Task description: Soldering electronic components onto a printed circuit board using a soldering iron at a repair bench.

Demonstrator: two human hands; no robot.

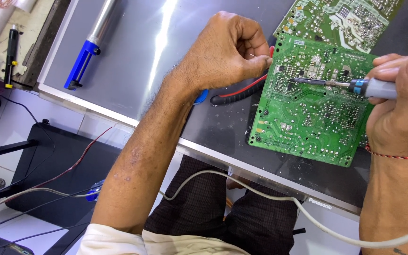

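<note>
A green circuit board (308, 113) lies solder side up on a dark flat panel (133, 56). My right hand (397, 108) grips a grey-handled soldering iron (350, 85), and its metal tip rests on the upper left part of the board. My left hand (227, 52) is closed at the board's upper left corner, pinching a thin solder wire (252, 55) between thumb and fingers. The iron's white cord (242, 184) loops across my lap below the panel's edge.
A second green circuit board (345, 19) lies beyond the first. A blue and silver desoldering pump (90, 45) rests on the panel at upper left. Red-and-black handled pliers (239, 92) lie under my left wrist. Wires and a black stand (48, 165) sit on the floor at left.
</note>
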